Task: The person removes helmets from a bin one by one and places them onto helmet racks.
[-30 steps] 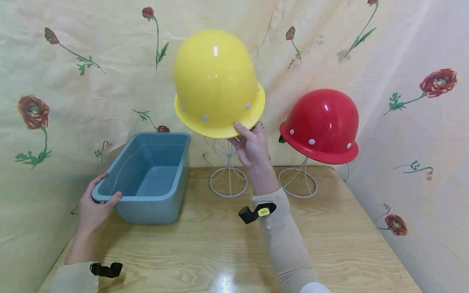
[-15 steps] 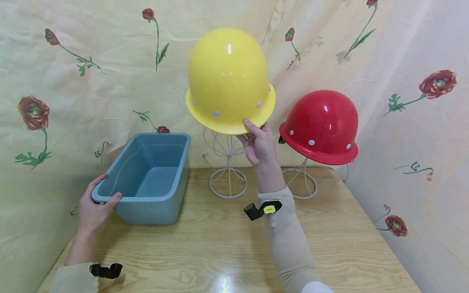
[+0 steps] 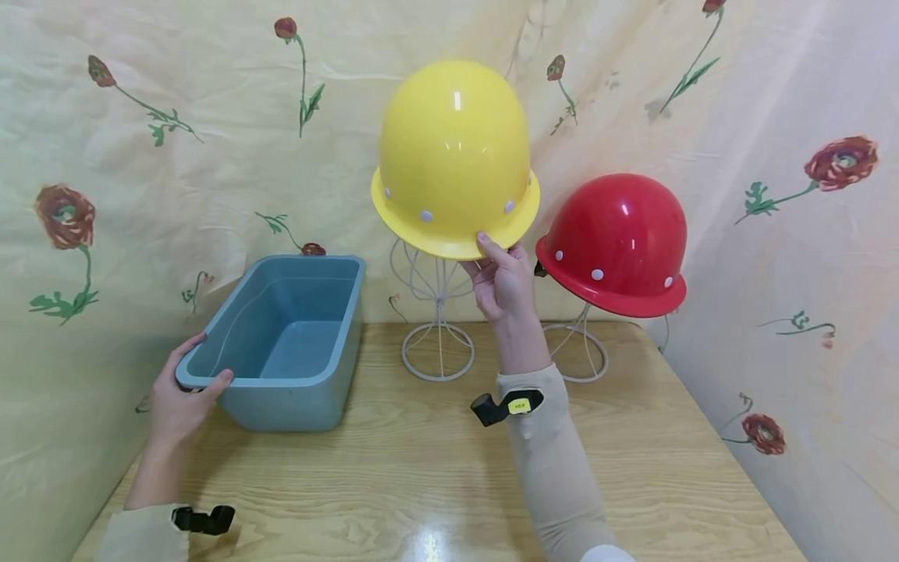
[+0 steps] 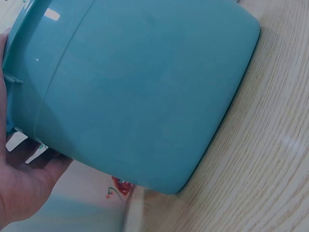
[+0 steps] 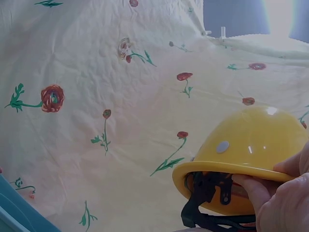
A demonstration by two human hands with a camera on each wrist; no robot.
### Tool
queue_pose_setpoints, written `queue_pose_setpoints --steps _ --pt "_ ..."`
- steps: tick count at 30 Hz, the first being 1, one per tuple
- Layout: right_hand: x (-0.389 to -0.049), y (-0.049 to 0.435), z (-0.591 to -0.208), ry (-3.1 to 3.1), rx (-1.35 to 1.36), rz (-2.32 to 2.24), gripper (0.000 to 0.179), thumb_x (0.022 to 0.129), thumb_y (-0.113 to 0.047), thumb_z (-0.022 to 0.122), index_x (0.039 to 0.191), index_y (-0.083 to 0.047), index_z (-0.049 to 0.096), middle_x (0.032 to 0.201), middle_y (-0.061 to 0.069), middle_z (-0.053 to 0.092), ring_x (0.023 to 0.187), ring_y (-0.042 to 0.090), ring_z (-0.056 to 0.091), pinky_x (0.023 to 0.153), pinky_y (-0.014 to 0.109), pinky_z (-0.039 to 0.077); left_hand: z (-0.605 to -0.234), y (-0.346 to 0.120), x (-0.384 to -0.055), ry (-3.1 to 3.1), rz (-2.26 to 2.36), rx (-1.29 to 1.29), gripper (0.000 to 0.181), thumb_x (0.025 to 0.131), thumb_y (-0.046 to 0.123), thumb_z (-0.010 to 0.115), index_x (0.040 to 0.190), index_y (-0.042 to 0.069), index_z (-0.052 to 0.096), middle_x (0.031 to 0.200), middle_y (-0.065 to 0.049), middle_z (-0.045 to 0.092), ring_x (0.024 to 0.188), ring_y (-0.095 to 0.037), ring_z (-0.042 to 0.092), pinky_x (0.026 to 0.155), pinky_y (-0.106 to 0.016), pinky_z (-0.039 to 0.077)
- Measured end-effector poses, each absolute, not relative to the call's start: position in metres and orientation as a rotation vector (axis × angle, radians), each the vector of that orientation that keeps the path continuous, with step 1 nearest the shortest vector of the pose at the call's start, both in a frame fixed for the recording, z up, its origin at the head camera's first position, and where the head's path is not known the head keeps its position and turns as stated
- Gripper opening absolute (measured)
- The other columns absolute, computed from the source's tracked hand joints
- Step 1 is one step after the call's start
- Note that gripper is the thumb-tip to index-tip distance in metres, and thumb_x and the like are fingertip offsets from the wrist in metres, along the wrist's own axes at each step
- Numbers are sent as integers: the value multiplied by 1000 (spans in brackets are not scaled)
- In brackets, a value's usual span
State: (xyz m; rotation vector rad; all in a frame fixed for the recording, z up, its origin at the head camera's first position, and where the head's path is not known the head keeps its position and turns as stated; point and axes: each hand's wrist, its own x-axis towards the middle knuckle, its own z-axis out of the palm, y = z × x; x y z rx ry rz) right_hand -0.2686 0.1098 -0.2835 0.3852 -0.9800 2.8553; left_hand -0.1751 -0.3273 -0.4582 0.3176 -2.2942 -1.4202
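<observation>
In the head view my right hand (image 3: 506, 285) pinches the front brim of a yellow hard hat (image 3: 456, 148), thumb on top and fingers beneath. The hat is held above a white wire stand (image 3: 438, 351), overlapping its upper loops. The right wrist view shows the hat's black inner harness (image 5: 207, 193) under the brim. My left hand (image 3: 179, 398) grips the near left corner of a blue plastic tub (image 3: 337, 398), thumb over the rim. In the left wrist view the tub's side wall (image 4: 140, 92) fills most of the picture, its base on the table.
A red hard hat (image 3: 621, 242) sits on a second wire stand (image 3: 572, 375) at the right. Both stands and the tub are on a wooden table (image 3: 393, 484). Flower-patterned cloth (image 3: 211, 94) hangs behind and at the sides.
My right hand has carried the yellow hard hat to the right, from beside the tub to over the middle wire stand, dipping slightly at the end. The left hand and tub have not moved.
</observation>
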Motion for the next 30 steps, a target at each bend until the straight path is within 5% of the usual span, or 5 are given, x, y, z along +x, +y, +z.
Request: queue_pose_setpoints --steps 9,30 --pt "-270 109 -290 -976 379 2866 25 107 6 49 120 -12 62 100 1 75 93 12 78 82 34 65 -458 -327 -175 -2327 -1390 326 80 98 30 76 167 35 35 160 -20 39 130 -31 44 85 -16 38" --pt "-266 109 -293 -996 169 2868 24 106 2 54 124 -12 62 102 0 73 88 11 78 80 32 64 -457 -326 -174 -2301 -1404 310 79 98 29 76 166 34 37 157 -22 40 125 -28 45 79 -10 39"
